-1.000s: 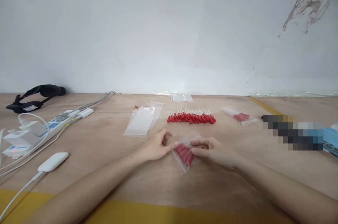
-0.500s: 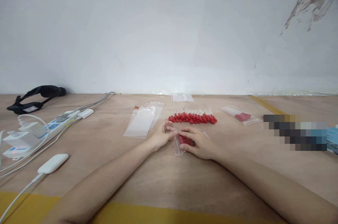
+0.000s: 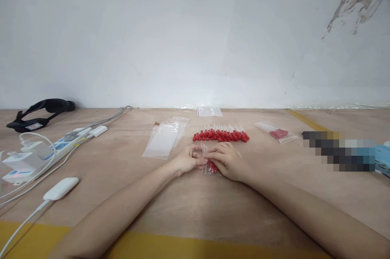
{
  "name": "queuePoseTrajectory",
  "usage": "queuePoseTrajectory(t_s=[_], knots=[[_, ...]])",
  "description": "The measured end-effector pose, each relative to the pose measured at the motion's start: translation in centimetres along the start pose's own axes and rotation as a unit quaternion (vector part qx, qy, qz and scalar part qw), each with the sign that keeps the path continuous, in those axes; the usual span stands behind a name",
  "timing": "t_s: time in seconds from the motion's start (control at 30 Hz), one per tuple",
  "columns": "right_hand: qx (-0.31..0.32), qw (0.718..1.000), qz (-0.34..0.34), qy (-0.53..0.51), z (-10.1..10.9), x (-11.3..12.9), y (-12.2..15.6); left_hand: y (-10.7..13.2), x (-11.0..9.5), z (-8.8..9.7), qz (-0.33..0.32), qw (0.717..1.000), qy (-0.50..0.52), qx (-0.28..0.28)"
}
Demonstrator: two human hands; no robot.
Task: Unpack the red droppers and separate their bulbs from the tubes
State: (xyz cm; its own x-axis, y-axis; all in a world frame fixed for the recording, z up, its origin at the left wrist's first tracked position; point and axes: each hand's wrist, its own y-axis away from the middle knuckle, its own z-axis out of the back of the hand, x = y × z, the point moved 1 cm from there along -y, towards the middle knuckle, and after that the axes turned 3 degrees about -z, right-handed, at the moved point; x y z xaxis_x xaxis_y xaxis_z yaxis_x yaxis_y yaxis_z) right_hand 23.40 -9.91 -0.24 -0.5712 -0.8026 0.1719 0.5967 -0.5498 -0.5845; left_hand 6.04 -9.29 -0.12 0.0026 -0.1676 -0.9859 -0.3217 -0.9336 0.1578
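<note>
A small clear zip bag with red-tipped sticks (image 3: 211,166) lies on the wooden table (image 3: 195,206) between my hands. My left hand (image 3: 188,159) pinches its left edge with curled fingers. My right hand (image 3: 227,160) presses down on the bag from the right and covers most of it. Just beyond my hands lies a row of loose red-tipped sticks (image 3: 221,135). A stack of empty clear bags (image 3: 164,140) rests to the left of that row. One filled bag (image 3: 276,132) sits farther right.
A white power strip with plugs and cables (image 3: 45,150) fills the left side, with a white adapter (image 3: 60,187) nearer me and a black strap (image 3: 41,112) by the wall. Another small clear bag (image 3: 209,112) lies at the wall. A blurred patch (image 3: 338,150) sits right.
Both hands carried the bag away from me toward the row of sticks. The bag turned more upright, and my right hand now lies flatter over it.
</note>
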Motion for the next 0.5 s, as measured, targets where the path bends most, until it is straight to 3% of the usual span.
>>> queuePoseTrajectory(t_s=[0.13,0.3,0.5], knots=[[-0.024,0.996,0.062,0.059,0.0,-0.2,-0.8,0.0,-0.3,-0.1,-0.007,0.998,-0.017,0.066],[-0.054,0.983,0.138,0.107,0.1,-0.6,-1.3,0.0,-0.4,-0.2,-0.004,0.997,-0.048,0.064],[-0.080,0.976,0.163,0.122,-0.4,-1.1,-0.9,-0.2,-0.1,0.1,-0.011,0.997,-0.047,0.061]])
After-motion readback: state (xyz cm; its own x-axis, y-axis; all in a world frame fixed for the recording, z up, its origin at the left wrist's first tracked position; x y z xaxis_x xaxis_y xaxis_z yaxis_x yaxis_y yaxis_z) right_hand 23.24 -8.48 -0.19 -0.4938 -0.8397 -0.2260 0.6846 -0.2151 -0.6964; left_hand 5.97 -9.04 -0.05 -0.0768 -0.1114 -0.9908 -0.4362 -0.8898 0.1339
